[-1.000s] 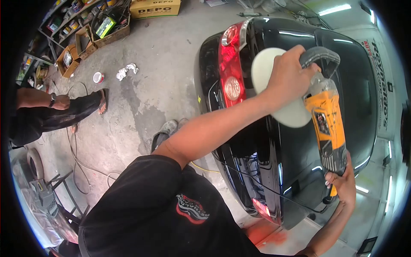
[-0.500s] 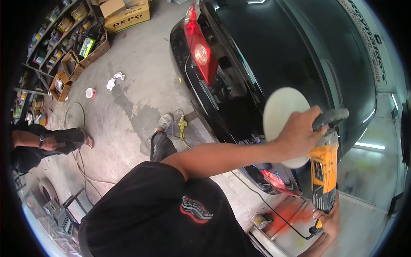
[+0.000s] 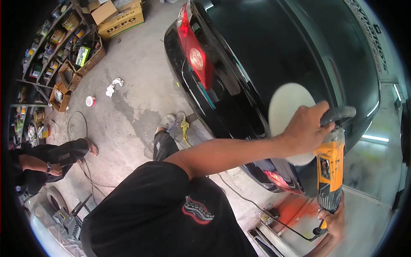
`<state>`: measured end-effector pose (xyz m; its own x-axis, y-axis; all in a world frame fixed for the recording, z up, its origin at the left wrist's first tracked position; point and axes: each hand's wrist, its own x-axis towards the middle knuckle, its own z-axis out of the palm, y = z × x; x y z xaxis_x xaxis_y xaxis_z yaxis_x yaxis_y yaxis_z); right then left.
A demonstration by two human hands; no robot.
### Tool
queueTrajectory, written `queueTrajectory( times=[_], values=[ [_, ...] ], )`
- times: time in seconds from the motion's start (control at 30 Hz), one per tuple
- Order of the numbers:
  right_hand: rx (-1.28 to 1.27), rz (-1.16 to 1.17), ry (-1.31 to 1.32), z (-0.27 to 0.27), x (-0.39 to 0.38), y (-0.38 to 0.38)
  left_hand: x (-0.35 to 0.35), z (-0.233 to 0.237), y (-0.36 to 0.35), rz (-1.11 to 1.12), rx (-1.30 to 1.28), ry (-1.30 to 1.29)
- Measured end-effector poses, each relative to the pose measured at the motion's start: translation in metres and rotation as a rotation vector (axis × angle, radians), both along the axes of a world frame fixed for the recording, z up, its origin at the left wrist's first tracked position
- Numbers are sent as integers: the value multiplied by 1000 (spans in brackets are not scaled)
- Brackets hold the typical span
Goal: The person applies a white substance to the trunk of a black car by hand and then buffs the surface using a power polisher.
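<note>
A yellow and black power polisher (image 3: pixel 330 165) is held in both my hands over the rear of a black car (image 3: pixel 265 38). My left hand (image 3: pixel 306 126) wraps its black loop-shaped front handle (image 3: pixel 342 115). Lower down, my right hand (image 3: pixel 335 220) grips the rear end, where a black power cord (image 3: pixel 257 203) leaves the tool. The round white buffing pad (image 3: pixel 289 100) overlaps the dark bodywork in this view, partly hidden behind my left hand and forearm. Red tail lights (image 3: pixel 197 58) sit at the car's rear edge.
Another person's hand (image 3: pixel 54 169) shows at the left, near a cord on the floor. Shelves of cans (image 3: pixel 55 38), a DEPO carton (image 3: pixel 122 23), a small white tub (image 3: pixel 90 101) and crumpled white paper (image 3: pixel 114 86) lie beyond. A yellow cord (image 3: pixel 185 126) lies by my foot.
The polisher and both my hands have shifted slightly right in view. The camera view has turned a little as well. Both hands keep their grip.
</note>
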<state>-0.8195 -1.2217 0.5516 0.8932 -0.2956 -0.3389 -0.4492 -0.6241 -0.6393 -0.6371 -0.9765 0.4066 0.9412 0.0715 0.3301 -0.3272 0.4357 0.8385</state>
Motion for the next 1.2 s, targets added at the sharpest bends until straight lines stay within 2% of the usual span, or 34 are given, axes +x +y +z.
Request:
queueTrajectory(
  times=[0.2,0.23,0.4,0.47,0.57,0.63,0.7,0.8,0.87,0.93,0.97,1.07,1.2],
  values=[
    [-68,130,-32,22,14,78,-24,22,110,83,-82,7],
    [-71,165,-9,26,26,94,-20,20,125,162,-64,-32],
    [-36,365,-37,22,116,154,29,20,201,412,35,-66],
    [7,424,-26,19,144,183,43,20,226,366,-116,-80],
    [6,473,18,21,178,230,70,22,263,339,-82,50],
    [-9,513,1,17,195,246,86,20,281,419,-37,63],
    [-11,545,-50,12,191,234,86,21,272,445,-5,44],
    [56,499,6,18,155,194,49,36,234,389,-12,97],
    [90,412,106,24,121,164,25,29,207,294,12,5],
    [248,435,-38,4,74,116,-16,36,160,309,86,35],
    [280,353,-4,4,47,99,-31,30,138,241,37,-7],
    [201,261,-76,-9,-39,33,-85,33,71,154,132,-28],
    [281,69,-153,-27,-135,-40,-129,30,-20,-29,147,-96]
  ],
)
